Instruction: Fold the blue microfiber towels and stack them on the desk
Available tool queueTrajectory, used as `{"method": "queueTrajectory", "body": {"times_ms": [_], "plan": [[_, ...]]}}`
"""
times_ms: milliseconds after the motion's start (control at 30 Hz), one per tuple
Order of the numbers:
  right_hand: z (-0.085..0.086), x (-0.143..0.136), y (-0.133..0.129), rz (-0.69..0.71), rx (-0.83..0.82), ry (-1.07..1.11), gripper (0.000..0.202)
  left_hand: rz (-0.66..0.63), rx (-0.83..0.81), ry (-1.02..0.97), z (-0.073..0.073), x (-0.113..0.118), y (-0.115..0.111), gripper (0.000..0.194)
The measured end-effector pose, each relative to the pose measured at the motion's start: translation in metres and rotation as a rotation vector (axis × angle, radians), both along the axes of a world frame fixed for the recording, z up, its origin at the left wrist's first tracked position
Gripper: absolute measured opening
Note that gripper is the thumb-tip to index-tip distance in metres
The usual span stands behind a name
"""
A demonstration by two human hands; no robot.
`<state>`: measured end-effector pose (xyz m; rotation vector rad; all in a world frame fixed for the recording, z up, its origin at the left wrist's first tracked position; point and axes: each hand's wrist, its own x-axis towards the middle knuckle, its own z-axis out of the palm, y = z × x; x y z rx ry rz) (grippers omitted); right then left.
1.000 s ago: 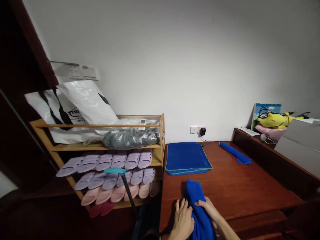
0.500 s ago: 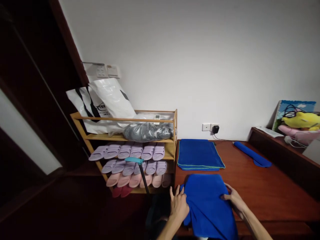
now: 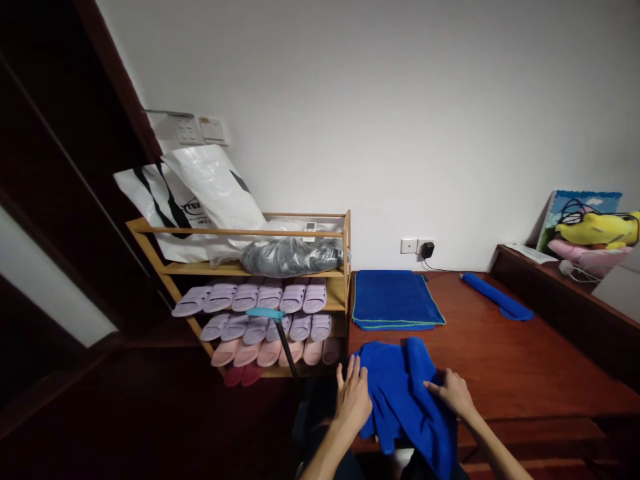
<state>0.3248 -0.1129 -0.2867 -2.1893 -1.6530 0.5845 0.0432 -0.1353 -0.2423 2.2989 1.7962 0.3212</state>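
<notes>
A crumpled blue cloth (image 3: 395, 387) lies at the near edge of the wooden table, its lower part hanging over the edge. Its right side is turned over into a raised, roll-like fold. My left hand (image 3: 354, 397) rests at the cloth's left edge, fingers stretched out and a little apart. On the other side, my right hand (image 3: 453, 395) pinches the folded right part; its curled fingertips are partly hidden. Just behind lies a flat, folded blue cloth (image 3: 395, 300) with green edging. A narrow rolled blue cloth (image 3: 495, 297) sits farther right.
The brown table (image 3: 540, 373) meets the wall, where a black plug (image 3: 427, 250) trails a cable. To the left stands a wooden shoe rack (image 3: 340, 293) with purple and pink slippers, a white bag (image 3: 215, 187) and a blue-topped stick (image 3: 285, 340). A yellow plush (image 3: 595, 230) sits on the right ledge.
The right side of the near cloth has been turned inward to the left, with my right hand moving along. The cloth is now more wrinkled. The view has shifted slightly.
</notes>
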Motion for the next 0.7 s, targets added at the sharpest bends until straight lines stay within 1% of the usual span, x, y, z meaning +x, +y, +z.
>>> {"method": "queueTrajectory", "body": {"times_ms": [67,133,200,267,333,400,467,500,567,633,667,700], "plan": [[-0.004,-0.012,0.002,0.006,-0.01,0.005,0.037,-0.07,0.032,-0.045,-0.008,0.012,-0.004,0.058],[-0.004,-0.023,0.005,0.019,-0.004,0.039,0.028,-0.123,0.006,-0.072,-0.02,0.023,-0.008,0.06],[-0.003,-0.029,0.009,0.022,0.008,0.089,0.024,-0.137,-0.025,-0.076,-0.032,0.03,-0.01,0.06],[0.001,-0.027,0.012,0.009,0.019,0.154,0.024,-0.142,-0.013,-0.072,-0.04,0.031,-0.01,0.058],[0.007,-0.017,0.014,-0.006,0.033,0.241,0.028,-0.146,0.011,-0.066,-0.042,0.029,-0.009,0.057],[0.015,-0.003,0.013,-0.008,0.045,0.349,0.037,-0.15,0.013,-0.067,-0.041,0.027,-0.008,0.056],[0.026,0.011,0.008,0.009,0.041,0.461,0.046,-0.158,0.012,-0.078,-0.041,0.026,-0.008,0.056],[0.032,0.017,0.004,0.016,0.024,0.557,0.049,-0.16,0.012,-0.085,-0.04,0.026,-0.008,0.056],[0.045,0.029,-0.005,0.007,-0.046,0.825,0.052,-0.156,0.015,-0.098,-0.041,0.026,-0.008,0.056],[0.056,0.041,-0.014,-0.035,-0.148,1.094,0.051,-0.147,0.021,-0.114,-0.042,0.026,-0.009,0.055],[0.06,0.047,-0.017,-0.058,-0.206,1.179,0.05,-0.145,0.025,-0.126,-0.043,0.026,-0.009,0.055],[0.063,0.054,-0.02,-0.075,-0.268,1.215,0.047,-0.147,0.028,-0.138,-0.043,0.025,-0.009,0.054]]}}
